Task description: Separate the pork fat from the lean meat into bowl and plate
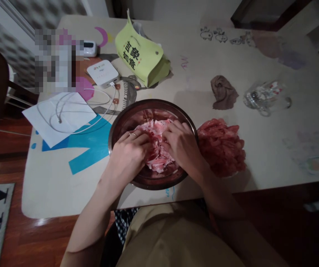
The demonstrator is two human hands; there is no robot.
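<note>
A round metal bowl [153, 183] stands near the table's front edge with a heap of pale pink sliced meat [159, 163] inside. My left hand [133, 148] reaches over the bowl's left side, a ring on one finger, its curled fingers closed on the meat. From the right, my right hand [178, 139] is also in the bowl, fingers bent and pressed into the same heap. The fingertips of both hands are partly hidden. Just right of the bowl, close to my right wrist, lies a pile of redder meat pieces [222, 146] on a plate mostly covered by it.
Behind the bowl stands a yellow-green bag [142, 55]. A white router [103, 72] with a cable and a sheet of paper [59, 115] lie left. A crumpled brown cloth [223, 92] and a glass mug [266, 98], seemingly on its side, are to the right on the table [276, 148].
</note>
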